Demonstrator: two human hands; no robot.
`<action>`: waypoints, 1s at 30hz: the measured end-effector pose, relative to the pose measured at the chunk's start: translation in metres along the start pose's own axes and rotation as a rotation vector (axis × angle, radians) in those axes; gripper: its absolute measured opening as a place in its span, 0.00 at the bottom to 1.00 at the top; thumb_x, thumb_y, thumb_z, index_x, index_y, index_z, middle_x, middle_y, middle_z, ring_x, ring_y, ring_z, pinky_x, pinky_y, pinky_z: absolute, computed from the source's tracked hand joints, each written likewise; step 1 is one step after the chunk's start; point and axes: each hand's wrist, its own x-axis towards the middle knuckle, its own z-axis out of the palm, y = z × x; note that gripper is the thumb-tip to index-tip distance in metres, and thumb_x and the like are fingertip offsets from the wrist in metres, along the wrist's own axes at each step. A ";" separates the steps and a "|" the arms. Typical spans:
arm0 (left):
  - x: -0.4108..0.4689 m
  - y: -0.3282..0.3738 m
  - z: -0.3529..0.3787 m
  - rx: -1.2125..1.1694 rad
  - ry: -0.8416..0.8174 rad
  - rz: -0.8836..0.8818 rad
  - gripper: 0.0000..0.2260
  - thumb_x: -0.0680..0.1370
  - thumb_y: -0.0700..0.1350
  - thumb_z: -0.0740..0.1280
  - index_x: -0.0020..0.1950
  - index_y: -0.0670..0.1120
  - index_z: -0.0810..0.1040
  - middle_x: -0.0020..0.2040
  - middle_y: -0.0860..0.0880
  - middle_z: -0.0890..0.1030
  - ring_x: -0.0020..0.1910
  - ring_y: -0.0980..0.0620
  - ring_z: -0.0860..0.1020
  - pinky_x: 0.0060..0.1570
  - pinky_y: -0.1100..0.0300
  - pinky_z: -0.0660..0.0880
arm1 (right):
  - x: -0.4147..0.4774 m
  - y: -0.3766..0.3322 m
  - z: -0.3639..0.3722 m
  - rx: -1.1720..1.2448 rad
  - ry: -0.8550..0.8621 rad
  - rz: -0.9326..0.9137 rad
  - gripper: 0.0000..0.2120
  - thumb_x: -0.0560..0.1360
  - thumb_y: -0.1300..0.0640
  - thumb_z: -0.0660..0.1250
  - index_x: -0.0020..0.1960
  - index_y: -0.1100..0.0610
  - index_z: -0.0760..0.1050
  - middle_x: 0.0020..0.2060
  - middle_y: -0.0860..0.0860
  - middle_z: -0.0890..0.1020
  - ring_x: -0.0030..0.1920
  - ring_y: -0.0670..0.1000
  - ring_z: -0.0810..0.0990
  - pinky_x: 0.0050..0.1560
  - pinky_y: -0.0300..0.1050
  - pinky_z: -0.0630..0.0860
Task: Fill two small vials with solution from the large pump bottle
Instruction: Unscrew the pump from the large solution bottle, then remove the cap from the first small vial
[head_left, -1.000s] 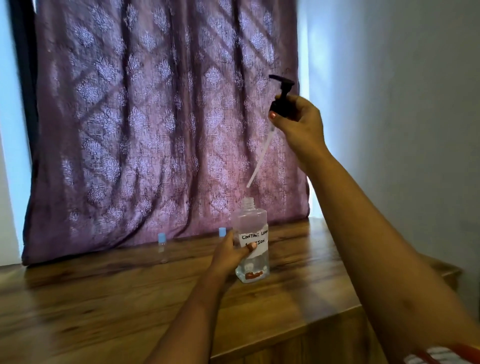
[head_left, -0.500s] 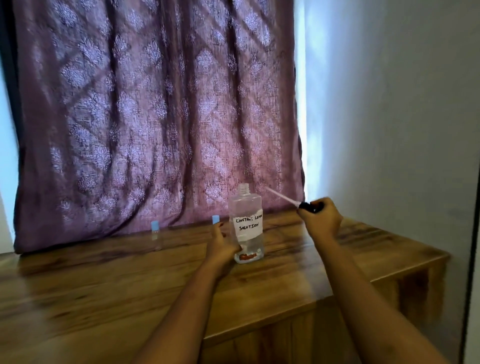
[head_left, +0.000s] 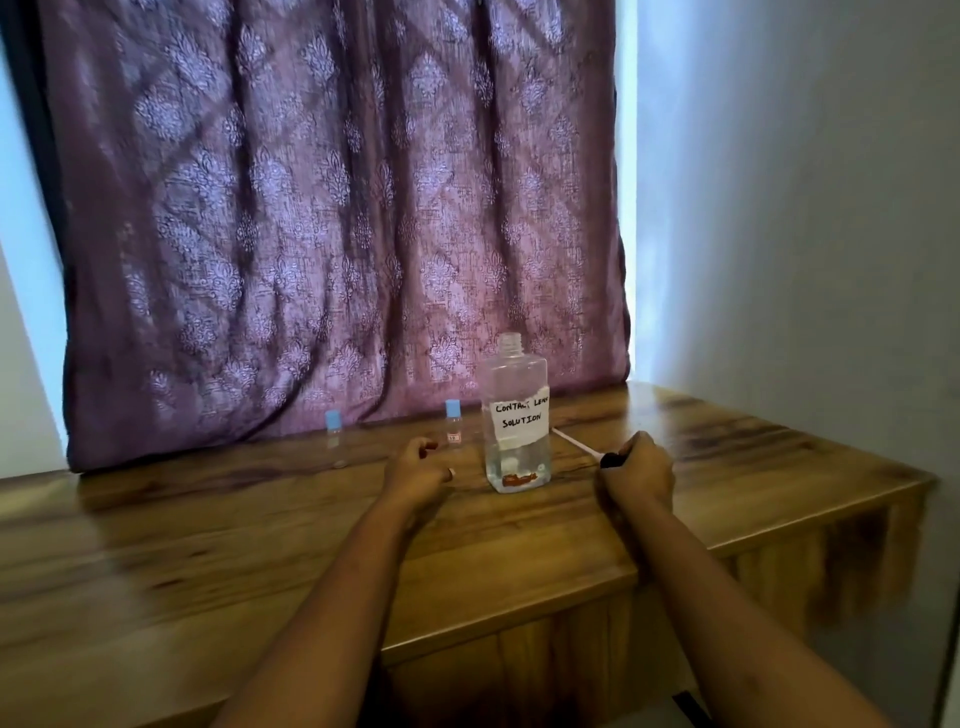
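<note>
The large bottle (head_left: 517, 415) stands upright on the wooden table (head_left: 260, 530), between the two hands and a little beyond them, its neck open with no cap on it. It is clear plastic with a little liquid at the bottom and a white label (head_left: 519, 415) hand-lettered in dark ink: "CONTACT LENS SOLUTION", the end of the upper line curving out of sight round the side. Low on the front is a small reddish mark whose letters are too small to read. The left hand (head_left: 418, 475) rests on the table just left of the bottle, apart from it, fingers loosely curled and holding nothing. The right hand (head_left: 639, 470) lies on the table to the right of the bottle, closed round the black pump head (head_left: 610, 459); the pump's thin white tube (head_left: 574, 441) sticks out of the fist and points up-left toward the bottle's base, lying low over the wood. Two small vials with light blue caps stand near the back of the table in front of the purple patterned curtain (head_left: 332, 218): the nearer vial (head_left: 453, 423) is just left of the bottle and beyond the left hand, with a small reddish label I cannot read; the far vial (head_left: 334, 436) stands well to the left.
</note>
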 end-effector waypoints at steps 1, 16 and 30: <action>0.002 -0.003 -0.003 -0.009 0.000 -0.006 0.21 0.74 0.30 0.66 0.65 0.45 0.72 0.58 0.47 0.70 0.52 0.45 0.77 0.51 0.47 0.81 | -0.001 0.000 0.000 -0.016 -0.014 -0.007 0.10 0.70 0.62 0.70 0.49 0.63 0.73 0.49 0.61 0.79 0.48 0.60 0.77 0.43 0.45 0.73; 0.017 -0.011 -0.023 0.060 -0.033 0.010 0.21 0.75 0.35 0.68 0.66 0.46 0.70 0.63 0.47 0.70 0.58 0.44 0.75 0.57 0.48 0.79 | -0.038 -0.044 -0.009 0.001 0.022 -0.075 0.30 0.65 0.49 0.73 0.62 0.57 0.66 0.60 0.58 0.73 0.60 0.62 0.71 0.61 0.57 0.70; 0.041 -0.022 -0.055 0.193 0.185 0.179 0.17 0.75 0.33 0.65 0.63 0.44 0.74 0.61 0.43 0.77 0.59 0.44 0.76 0.60 0.46 0.76 | -0.068 -0.133 0.129 0.210 -0.343 -0.183 0.18 0.73 0.62 0.64 0.63 0.61 0.70 0.56 0.57 0.76 0.56 0.57 0.75 0.54 0.46 0.74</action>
